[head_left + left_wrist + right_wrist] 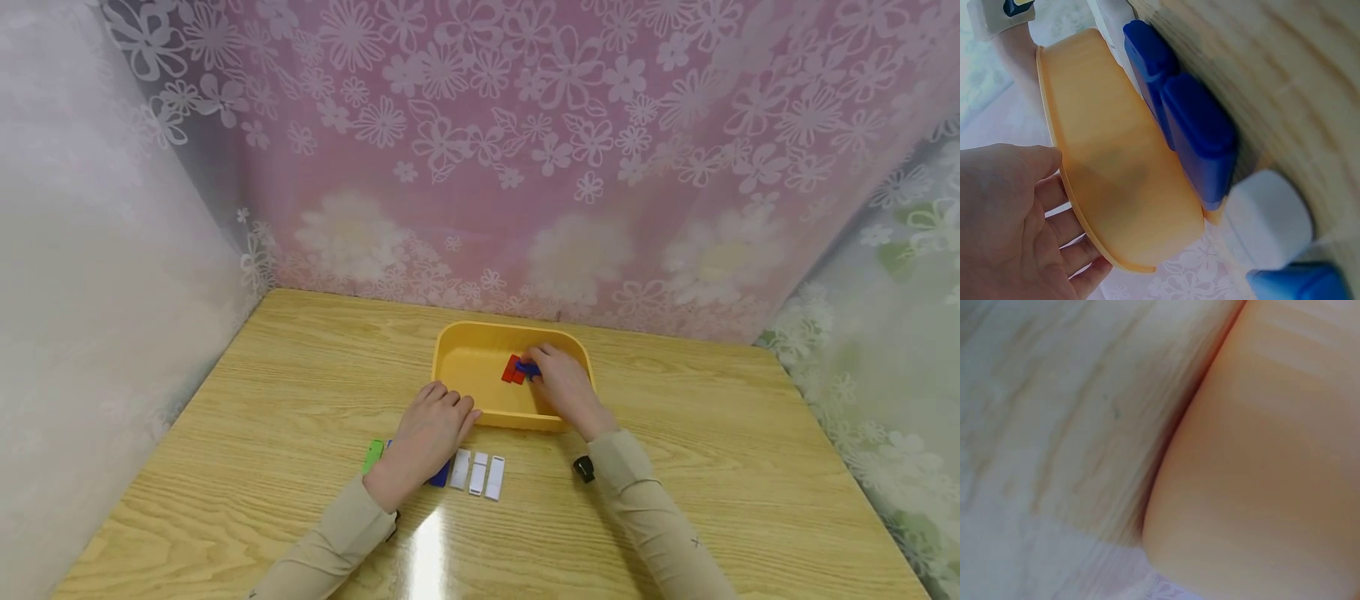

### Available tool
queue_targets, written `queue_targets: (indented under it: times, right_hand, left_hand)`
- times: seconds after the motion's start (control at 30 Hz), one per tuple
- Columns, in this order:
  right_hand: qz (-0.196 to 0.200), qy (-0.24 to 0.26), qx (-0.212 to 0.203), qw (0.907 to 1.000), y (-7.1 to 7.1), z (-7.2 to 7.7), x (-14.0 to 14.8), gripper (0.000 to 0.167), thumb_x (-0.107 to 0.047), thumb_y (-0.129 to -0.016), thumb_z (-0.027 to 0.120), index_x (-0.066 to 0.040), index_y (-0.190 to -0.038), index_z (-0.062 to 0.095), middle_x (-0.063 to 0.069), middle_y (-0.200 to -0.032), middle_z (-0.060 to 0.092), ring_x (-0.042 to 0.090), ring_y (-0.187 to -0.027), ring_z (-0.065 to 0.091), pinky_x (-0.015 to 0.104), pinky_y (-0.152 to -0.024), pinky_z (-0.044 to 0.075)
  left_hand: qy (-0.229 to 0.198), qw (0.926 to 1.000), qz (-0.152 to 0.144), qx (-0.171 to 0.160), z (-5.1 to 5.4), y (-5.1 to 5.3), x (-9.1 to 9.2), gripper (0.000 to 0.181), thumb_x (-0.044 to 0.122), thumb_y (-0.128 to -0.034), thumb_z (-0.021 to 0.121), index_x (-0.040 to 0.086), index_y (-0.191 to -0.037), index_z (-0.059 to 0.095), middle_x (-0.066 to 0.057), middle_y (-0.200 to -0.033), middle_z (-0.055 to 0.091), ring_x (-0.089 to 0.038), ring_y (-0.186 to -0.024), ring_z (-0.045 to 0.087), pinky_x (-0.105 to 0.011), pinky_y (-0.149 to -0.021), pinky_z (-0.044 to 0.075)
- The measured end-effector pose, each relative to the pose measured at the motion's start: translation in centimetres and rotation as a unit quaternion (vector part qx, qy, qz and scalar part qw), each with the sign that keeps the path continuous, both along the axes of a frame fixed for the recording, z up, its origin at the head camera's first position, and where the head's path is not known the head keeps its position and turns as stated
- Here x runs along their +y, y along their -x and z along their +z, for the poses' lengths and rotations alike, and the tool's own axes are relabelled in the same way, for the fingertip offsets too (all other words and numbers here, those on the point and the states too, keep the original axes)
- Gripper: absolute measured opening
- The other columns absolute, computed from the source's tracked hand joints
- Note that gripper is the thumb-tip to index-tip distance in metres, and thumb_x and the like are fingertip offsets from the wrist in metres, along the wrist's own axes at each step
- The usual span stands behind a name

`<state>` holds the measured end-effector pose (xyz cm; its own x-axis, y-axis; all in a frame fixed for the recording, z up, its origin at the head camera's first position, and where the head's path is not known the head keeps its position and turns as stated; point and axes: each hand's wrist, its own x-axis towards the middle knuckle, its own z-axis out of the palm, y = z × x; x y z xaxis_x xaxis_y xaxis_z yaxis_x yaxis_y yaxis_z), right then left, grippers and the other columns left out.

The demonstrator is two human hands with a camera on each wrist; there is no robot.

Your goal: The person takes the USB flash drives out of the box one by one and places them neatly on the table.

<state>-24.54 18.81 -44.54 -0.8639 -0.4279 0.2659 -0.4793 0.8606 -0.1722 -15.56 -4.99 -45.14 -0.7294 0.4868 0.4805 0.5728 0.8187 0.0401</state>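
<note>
A yellow bin point(480, 416) stands on the table. My right hand point(564, 383) reaches into it and holds a blue USB stick point(529, 369) in its fingertips. Just left of that stick, red USB sticks point(512, 370) lie on the bin's floor. My left hand point(427, 429) rests at the bin's near left rim, its thumb and fingers touching the edge in the left wrist view. Under and beside this hand lie a green stick point(372, 455), blue sticks point(1200, 137), partly hidden, and several white sticks point(495, 477). The right wrist view shows only the bin's outer wall point(1260, 462), not the hand.
The wooden table point(712, 467) runs back to a pink flowered curtain point(465, 167), with pale curtains at both sides. A row of sticks lies close in front of the bin. Black straps point(583, 468) show at the wrists.
</note>
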Motion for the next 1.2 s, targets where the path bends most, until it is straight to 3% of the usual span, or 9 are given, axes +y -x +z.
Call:
queue_targets:
  times: [0.23, 0.37, 0.47, 0.6, 0.77, 0.9, 1.2]
  right_hand:
    - [0.015, -0.009, 0.027, 0.9995, 0.0, -0.2, 0.1, 0.043, 0.011, -0.081, 0.068, -0.005, -0.121, 0.071, 0.015, -0.109, 0.069, 0.034, -0.090, 0.066, 0.046, -0.079, 0.056]
    - [0.012, -0.003, 0.026, 0.9996, 0.0, -0.2, 0.2, 0.040, 0.009, -0.084, 0.068, -0.007, -0.120, 0.072, 0.015, -0.107, 0.069, 0.034, -0.089, 0.067, 0.047, -0.076, 0.057]
    - [-0.001, 0.016, 0.020, 0.9997, -0.1, 0.0, 0.1, 0.034, 0.005, -0.088, 0.070, -0.008, -0.119, 0.070, 0.015, -0.107, 0.069, 0.034, -0.089, 0.068, 0.048, -0.076, 0.057]
    - [-0.018, 0.079, 0.008, 0.9967, -0.2, 0.4, 0.1, 0.032, 0.000, -0.093, 0.070, -0.009, -0.123, 0.066, 0.015, -0.108, 0.070, 0.034, -0.091, 0.069, 0.049, -0.077, 0.058]
    - [-0.023, 0.170, 0.003, 0.9852, -0.6, 0.5, 0.3, 0.038, 0.000, -0.095, 0.068, -0.011, -0.130, 0.066, 0.015, -0.110, 0.070, 0.030, -0.093, 0.069, 0.044, -0.075, 0.060]
    - [-0.018, 0.226, -0.009, 0.9740, -1.4, 0.8, 0.5, 0.035, -0.001, -0.094, 0.070, -0.011, -0.128, 0.067, 0.015, -0.110, 0.071, 0.029, -0.090, 0.071, 0.043, -0.074, 0.061]
    - [-0.026, 0.306, -0.058, 0.9499, -4.1, 2.6, 0.5, 0.034, -0.006, -0.094, 0.072, -0.008, -0.128, 0.065, 0.017, -0.105, 0.071, 0.029, -0.085, 0.072, 0.042, -0.076, 0.061]
  left_hand:
    - [-0.001, 1.0000, -0.001, 0.001, 0.0, -0.1, 0.0, 0.025, 0.028, -0.1033, 0.060, 0.013, -0.084, 0.063, -0.001, -0.076, 0.064, -0.022, -0.079, 0.058, -0.040, -0.099, 0.049]
    - [-0.001, 1.0000, -0.003, -0.003, 0.1, -0.1, 0.0, 0.025, 0.028, -0.1037, 0.060, 0.012, -0.085, 0.064, -0.002, -0.077, 0.065, -0.022, -0.080, 0.059, -0.041, -0.101, 0.048]
    - [0.000, 1.0000, -0.004, -0.005, 0.1, -0.1, 0.0, 0.025, 0.027, -0.1042, 0.059, 0.012, -0.085, 0.064, -0.003, -0.078, 0.066, -0.022, -0.081, 0.059, -0.041, -0.102, 0.048]
    - [-0.003, 1.0000, -0.004, -0.009, 0.0, -0.1, 0.0, 0.025, 0.027, -0.1041, 0.059, 0.012, -0.085, 0.064, -0.003, -0.077, 0.065, -0.023, -0.081, 0.059, -0.041, -0.101, 0.048]
    - [-0.005, 1.0000, -0.003, -0.006, -0.1, 0.0, 0.0, 0.025, 0.027, -0.1034, 0.060, 0.012, -0.084, 0.064, -0.002, -0.077, 0.065, -0.023, -0.080, 0.058, -0.041, -0.100, 0.048]
    - [-0.002, 1.0000, -0.004, -0.001, -0.1, -0.1, 0.0, 0.025, 0.027, -0.1035, 0.060, 0.012, -0.084, 0.064, -0.002, -0.077, 0.065, -0.022, -0.080, 0.059, -0.041, -0.101, 0.048]
    - [-0.012, 0.9999, -0.010, 0.008, 0.0, -0.1, 0.0, 0.025, 0.026, -0.1031, 0.061, 0.011, -0.084, 0.065, -0.003, -0.076, 0.066, -0.023, -0.078, 0.058, -0.041, -0.098, 0.049]
